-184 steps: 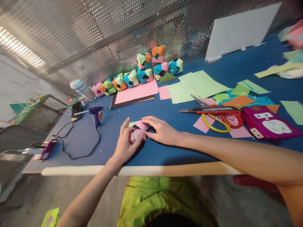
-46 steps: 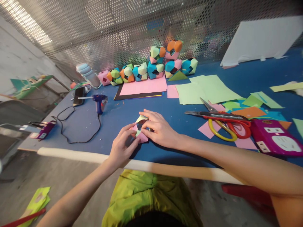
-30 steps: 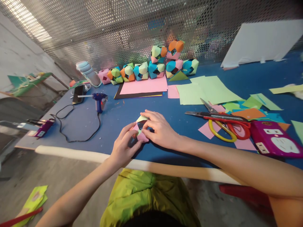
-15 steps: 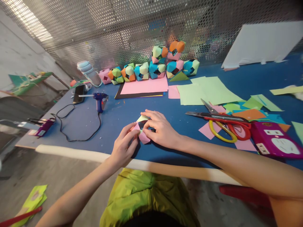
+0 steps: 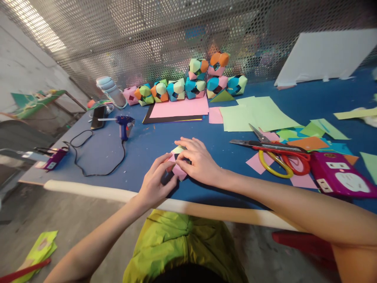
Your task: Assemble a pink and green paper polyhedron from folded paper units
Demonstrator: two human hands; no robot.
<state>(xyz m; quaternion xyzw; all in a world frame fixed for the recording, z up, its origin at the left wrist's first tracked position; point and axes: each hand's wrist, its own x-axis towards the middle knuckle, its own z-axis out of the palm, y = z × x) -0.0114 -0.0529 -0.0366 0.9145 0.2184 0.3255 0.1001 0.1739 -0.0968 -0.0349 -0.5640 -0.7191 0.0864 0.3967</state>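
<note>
A small folded paper piece (image 5: 178,169), pink and pale green, lies on the blue table (image 5: 153,141) near its front edge. My left hand (image 5: 156,182) grips its left side with curled fingers. My right hand (image 5: 198,161) covers its right and top, fingers bent and pressing on it. Much of the piece is hidden under both hands.
A row of finished coloured paper cubes (image 5: 191,80) stands at the back by the perforated metal screen. A blue glue gun (image 5: 123,125) with its cord, a phone (image 5: 98,117) and a bottle (image 5: 110,91) lie left. Pink sheet (image 5: 179,107), green sheets (image 5: 253,114), scissors (image 5: 273,153), a purple power strip (image 5: 338,173) lie right.
Both hands have stayed on the paper piece, shifting their fingers slightly. The piece has turned a little between them. My view has drifted since the earliest frame.
</note>
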